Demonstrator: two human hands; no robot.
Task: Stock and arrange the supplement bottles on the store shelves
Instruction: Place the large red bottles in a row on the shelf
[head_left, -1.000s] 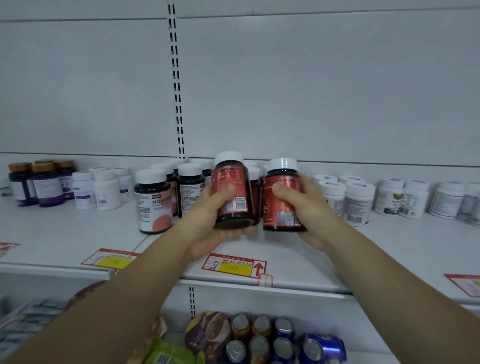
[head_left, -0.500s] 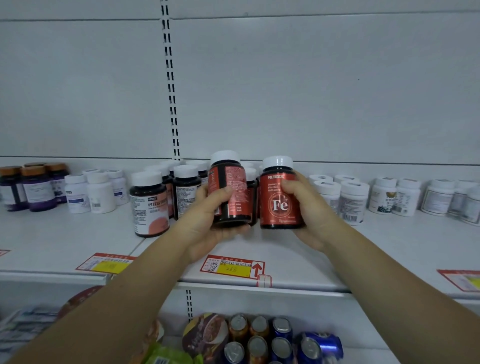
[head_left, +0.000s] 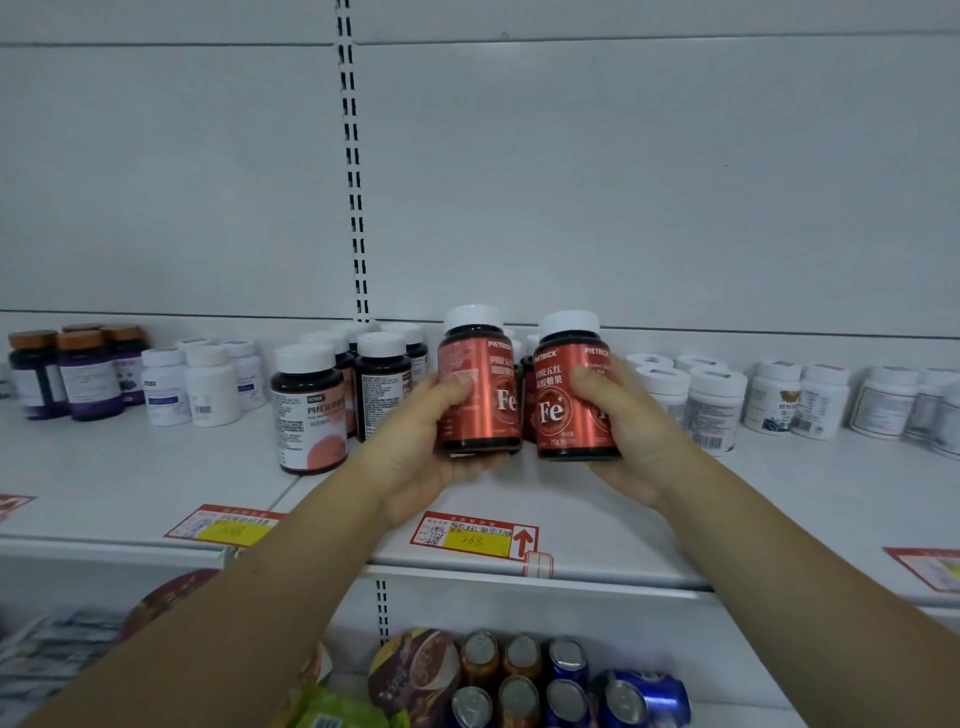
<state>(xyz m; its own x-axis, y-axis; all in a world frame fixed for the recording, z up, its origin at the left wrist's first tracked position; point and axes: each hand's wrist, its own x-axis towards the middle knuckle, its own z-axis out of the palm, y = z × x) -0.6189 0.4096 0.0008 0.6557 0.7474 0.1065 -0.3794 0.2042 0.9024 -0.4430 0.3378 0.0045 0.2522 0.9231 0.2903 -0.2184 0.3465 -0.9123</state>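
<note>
The left bottle (head_left: 480, 395) and the right bottle (head_left: 566, 410) in the fingers (head_left: 447, 389) have red labels with white "Fe", dark glass and white caps. Far left of the fingers, the purple bottles (head_left: 88, 384) have brown caps. Below the fingers, the price tag (head_left: 475, 538) is red and yellow.

I note bare shelf (head_left: 571, 501) at lower centre, free to reach; dark bottles (head_left: 309, 410) centre-left and white bottles (head_left: 714, 402) centre-right block the sides.

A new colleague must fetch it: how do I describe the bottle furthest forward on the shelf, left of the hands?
On the white shelf, below the slotted upright, stands a group of dark, white-capped bottles. Take the front bottle, nearest the shelf edge, left of the left hand: its white label with a pink disc faces you, unlike the text-covered label beside it.
</note>
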